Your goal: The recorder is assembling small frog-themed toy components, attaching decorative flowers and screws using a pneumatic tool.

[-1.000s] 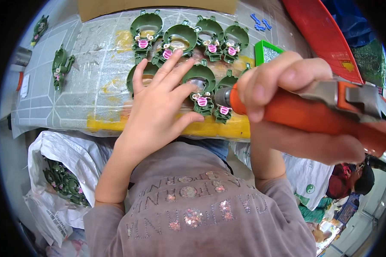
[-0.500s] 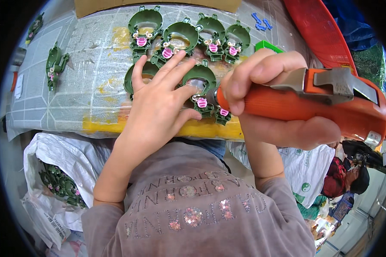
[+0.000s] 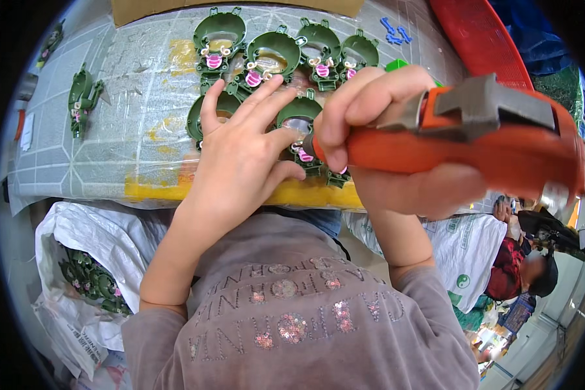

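Note:
In my right hand (image 3: 372, 101) is an orange electric screwdriver (image 3: 416, 151) with a metal lever, lying sideways. Its dark tip meets a green plastic toy part (image 3: 307, 105) near the pink-striped piece. My left hand (image 3: 235, 156) rests palm down with spread fingers over the front toy parts; its thumb and index finger lie beside the screwdriver tip. Another green toy part (image 3: 196, 117) is partly covered by my left fingers. Behind them stands a row of similar parts, including a large round one (image 3: 220, 29), each with a pink striped piece and cream curls.
Single green parts (image 3: 81, 97) lie at the left. Small blue pieces (image 3: 394, 31) sit near a red basket (image 3: 484, 45) at the right. A cardboard box (image 3: 175, 8) borders the back. Below the table's left edge, a white sack (image 3: 104, 227) holds more green parts.
My right hand and the screwdriver have shifted left, and the tool's back end has tilted and blurred. My left hand stays nearly still.

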Motion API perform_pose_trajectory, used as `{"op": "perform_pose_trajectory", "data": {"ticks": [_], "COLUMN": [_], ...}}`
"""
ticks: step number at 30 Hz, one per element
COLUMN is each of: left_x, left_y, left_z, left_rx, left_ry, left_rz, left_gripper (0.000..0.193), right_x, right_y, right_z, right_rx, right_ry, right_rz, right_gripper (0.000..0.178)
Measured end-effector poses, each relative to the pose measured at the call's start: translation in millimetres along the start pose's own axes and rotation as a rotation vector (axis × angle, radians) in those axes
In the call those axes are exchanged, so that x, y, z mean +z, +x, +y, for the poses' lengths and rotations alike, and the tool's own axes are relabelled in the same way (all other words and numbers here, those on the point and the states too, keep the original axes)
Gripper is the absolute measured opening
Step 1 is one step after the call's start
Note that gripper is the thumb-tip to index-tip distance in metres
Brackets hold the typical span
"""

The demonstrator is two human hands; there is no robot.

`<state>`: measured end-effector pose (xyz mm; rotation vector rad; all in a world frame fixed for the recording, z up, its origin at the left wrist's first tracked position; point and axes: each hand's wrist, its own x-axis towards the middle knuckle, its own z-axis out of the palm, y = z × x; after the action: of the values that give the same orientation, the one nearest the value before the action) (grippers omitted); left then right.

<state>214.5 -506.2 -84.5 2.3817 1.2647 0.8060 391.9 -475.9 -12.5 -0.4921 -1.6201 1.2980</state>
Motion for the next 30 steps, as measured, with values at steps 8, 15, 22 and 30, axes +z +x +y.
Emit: {"op": "perform_pose_trajectory", "data": {"ticks": [8,15,22,30], "left_x": [-11.6,-1.0,25.0,27.1], "left_y": [-1.9,-8.7,0.8,1.3], "left_z": [-14.2,-35.4,-11.2,-3.3], "left_rx": [-0.073,-0.189,-0.160,-0.162], "left_ry": [0.140,-0.047,-0.122,0.012], "left_rz": [0.163,0.374,0.285,0.333], "left_gripper": [0.063,0.046,0.047,0.050], "right_x": [-55.8,-61.3,-58.1,-58.1], "right_y": [-35.8,-102.3,-129.5,-136.7], "right_z": [-57.8,-47.7,-49.2,-43.3], "right_rx": [-0.169,0.039,0.110,0.140], "right_ry": [0.017,-0.282,-0.347,-0.240], "right_rz": [0.001,0.828,0.869,0.835], "right_gripper": [0.095,0.083,0.088,0.087]}}
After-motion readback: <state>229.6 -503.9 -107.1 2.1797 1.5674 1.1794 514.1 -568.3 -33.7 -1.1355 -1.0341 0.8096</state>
